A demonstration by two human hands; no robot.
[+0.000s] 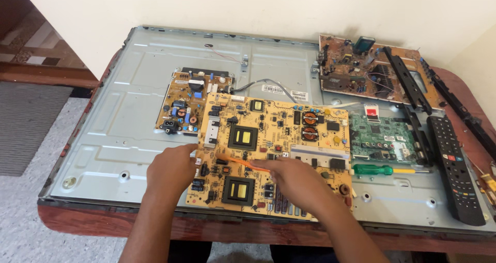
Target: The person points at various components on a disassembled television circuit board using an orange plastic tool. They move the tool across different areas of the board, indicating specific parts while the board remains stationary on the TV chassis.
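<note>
We probe the large yellow rectangular circuit board: right hand pinches a thin orange stick; left hand, grip empty, steadies its edge (next, finer tip placement).

The right grip and the left grip both rest on the large circuit board, which lies on the metal panel atop the worktop. Between the grips lies a thin stick. Beyond the left grip lies a smaller board. Right of the right grip lies a screwdriver, then a remote.
</note>
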